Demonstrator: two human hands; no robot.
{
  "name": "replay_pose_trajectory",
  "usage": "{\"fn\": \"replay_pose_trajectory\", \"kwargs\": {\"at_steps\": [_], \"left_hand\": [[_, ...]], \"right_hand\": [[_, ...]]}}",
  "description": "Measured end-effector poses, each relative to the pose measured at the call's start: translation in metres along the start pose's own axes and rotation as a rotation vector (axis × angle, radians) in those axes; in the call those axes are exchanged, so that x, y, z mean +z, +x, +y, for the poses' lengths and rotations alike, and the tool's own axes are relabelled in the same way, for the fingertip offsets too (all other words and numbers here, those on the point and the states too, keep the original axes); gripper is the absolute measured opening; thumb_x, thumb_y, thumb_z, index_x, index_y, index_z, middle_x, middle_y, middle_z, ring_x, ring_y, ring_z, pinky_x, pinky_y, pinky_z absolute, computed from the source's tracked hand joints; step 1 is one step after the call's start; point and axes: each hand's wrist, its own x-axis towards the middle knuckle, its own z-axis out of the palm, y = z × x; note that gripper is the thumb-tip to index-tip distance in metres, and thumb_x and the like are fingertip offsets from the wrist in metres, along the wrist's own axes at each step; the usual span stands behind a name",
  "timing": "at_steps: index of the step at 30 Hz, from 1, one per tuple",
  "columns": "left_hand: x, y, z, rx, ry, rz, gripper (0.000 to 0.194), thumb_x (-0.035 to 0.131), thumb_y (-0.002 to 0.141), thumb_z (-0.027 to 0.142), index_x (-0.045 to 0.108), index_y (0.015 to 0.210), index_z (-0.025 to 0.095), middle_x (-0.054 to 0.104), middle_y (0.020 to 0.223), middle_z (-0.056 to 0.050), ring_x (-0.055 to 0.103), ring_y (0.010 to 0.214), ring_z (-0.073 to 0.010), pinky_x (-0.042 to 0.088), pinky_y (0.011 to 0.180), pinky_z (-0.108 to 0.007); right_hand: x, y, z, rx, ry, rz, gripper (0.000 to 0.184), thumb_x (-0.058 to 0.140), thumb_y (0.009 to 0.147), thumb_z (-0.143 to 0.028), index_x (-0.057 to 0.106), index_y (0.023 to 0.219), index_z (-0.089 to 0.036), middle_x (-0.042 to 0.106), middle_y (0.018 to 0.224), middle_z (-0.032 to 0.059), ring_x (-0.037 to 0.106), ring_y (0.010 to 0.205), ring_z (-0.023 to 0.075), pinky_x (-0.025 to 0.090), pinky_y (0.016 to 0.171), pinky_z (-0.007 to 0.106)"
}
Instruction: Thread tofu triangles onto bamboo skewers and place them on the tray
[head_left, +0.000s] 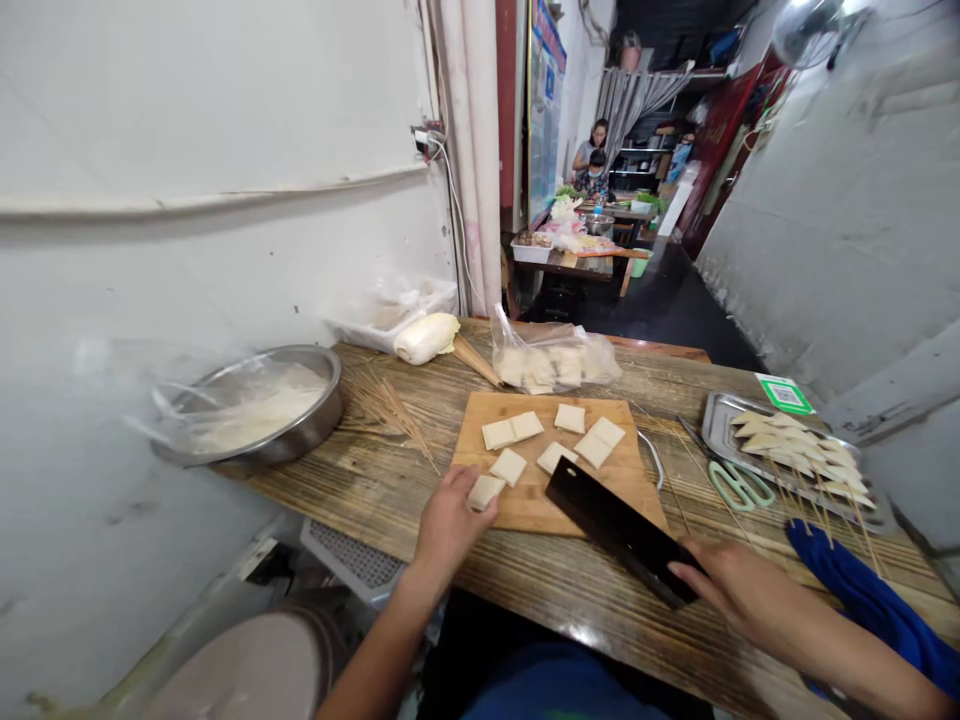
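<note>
Pale square slices (508, 467) lie scattered on the wooden board (531, 510); a broad black cleaver (615, 525) slants over its near right corner.

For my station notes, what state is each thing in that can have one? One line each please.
Left hand: pinching a pale square
Right hand: closed on the cleaver
Cleaver: held, partly over the cutting board
Other pale squares: on the board, some touching
Cutting board: lying flat
Clear bag: holding pale pieces
Metal basin: holding pale contents
Metal tray: loaded with skewered pieces
Scissors: open or shut unclear
Blue cloth: crumpled
</note>
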Motion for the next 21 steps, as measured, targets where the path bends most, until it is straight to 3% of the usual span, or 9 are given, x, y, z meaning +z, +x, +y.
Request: {"fn": "replay_pose_trajectory", "kwargs": {"at_steps": [3, 5, 7, 10, 13, 15, 18, 21], "left_hand": [[0.008, 0.015, 0.004, -0.136, -0.182, 0.114, 0.040, 0.072, 0.057, 0.035, 0.065, 0.093, 0.019, 0.057, 0.108, -0.009, 0.057, 0.064, -0.0136, 0.050, 0.066, -0.030], [0.020, 0.019, 0.008, -0.058, -0.154, 0.203, 0.038, 0.070, 0.061, 0.035, 0.065, 0.095, 0.019, 0.055, 0.112, -0.010, 0.058, 0.073, -0.0159, 0.050, 0.074, -0.032], [0.035, 0.019, 0.011, 0.109, -0.037, 0.197, 0.029, 0.066, 0.066, 0.033, 0.065, 0.092, 0.020, 0.055, 0.111, -0.010, 0.057, 0.089, -0.0201, 0.045, 0.085, -0.037], [0.049, 0.015, 0.009, 0.274, 0.095, 0.056, 0.020, 0.064, 0.069, 0.031, 0.066, 0.087, 0.021, 0.058, 0.107, -0.010, 0.053, 0.101, -0.0239, 0.040, 0.092, -0.041], [0.044, 0.024, 0.006, 0.309, 0.103, 0.030, 0.034, 0.064, 0.070, 0.031, 0.062, 0.102, 0.021, 0.054, 0.118, -0.011, 0.050, 0.109, -0.0243, 0.038, 0.095, -0.040], [0.036, 0.043, 0.006, 0.316, 0.113, 0.013, 0.039, 0.061, 0.072, 0.030, 0.058, 0.110, 0.021, 0.054, 0.120, -0.011, 0.047, 0.113, -0.0238, 0.034, 0.099, -0.040], [0.028, 0.083, 0.011, 0.330, 0.113, -0.241, 0.036, 0.065, 0.066, 0.026, 0.064, 0.101, 0.020, 0.062, 0.108, -0.010, 0.052, 0.107, -0.0254, 0.035, 0.097, -0.039], [0.035, 0.116, 0.021, 0.253, 0.209, -0.419, 0.040, 0.070, 0.058, 0.025, 0.065, 0.097, 0.018, 0.065, 0.102, -0.010, 0.057, 0.098, -0.0268, 0.041, 0.090, -0.037]], "right_hand": [[0.003, -0.019, 0.006, 0.092, 0.151, 0.068, 0.040, 0.028, 0.088, -0.045, 0.060, 0.085, -0.021, 0.066, 0.065, 0.0067, 0.063, 0.065, 0.0222, 0.044, 0.060, 0.029], [0.004, -0.027, 0.004, 0.127, 0.220, 0.094, 0.046, 0.025, 0.088, -0.050, 0.061, 0.086, -0.022, 0.064, 0.058, 0.0056, 0.061, 0.057, 0.0214, 0.045, 0.056, 0.029], [0.003, -0.034, 0.003, 0.160, 0.267, 0.090, 0.051, 0.020, 0.087, -0.053, 0.061, 0.086, -0.022, 0.062, 0.052, 0.0041, 0.057, 0.045, 0.0190, 0.044, 0.049, 0.028], [0.004, -0.041, 0.004, 0.202, 0.323, 0.106, 0.057, 0.017, 0.084, -0.058, 0.060, 0.090, -0.021, 0.062, 0.051, 0.0042, 0.050, 0.036, 0.0168, 0.043, 0.045, 0.028], [0.008, -0.045, 0.009, 0.212, 0.346, 0.162, 0.056, 0.019, 0.083, -0.057, 0.060, 0.092, -0.021, 0.064, 0.057, 0.0061, 0.052, 0.038, 0.0177, 0.044, 0.047, 0.029], [0.012, -0.046, 0.012, 0.214, 0.363, 0.157, 0.053, 0.020, 0.084, -0.055, 0.061, 0.088, -0.022, 0.063, 0.055, 0.0054, 0.053, 0.038, 0.0181, 0.044, 0.049, 0.029], [0.018, -0.045, 0.014, 0.208, 0.382, 0.140, 0.050, 0.021, 0.085, -0.051, 0.061, 0.086, -0.021, 0.063, 0.054, 0.0050, 0.056, 0.042, 0.0187, 0.045, 0.052, 0.028], [0.027, -0.044, 0.014, 0.208, 0.376, 0.154, 0.048, 0.022, 0.087, -0.049, 0.060, 0.090, -0.020, 0.063, 0.054, 0.0040, 0.058, 0.044, 0.0190, 0.045, 0.053, 0.028]]}}
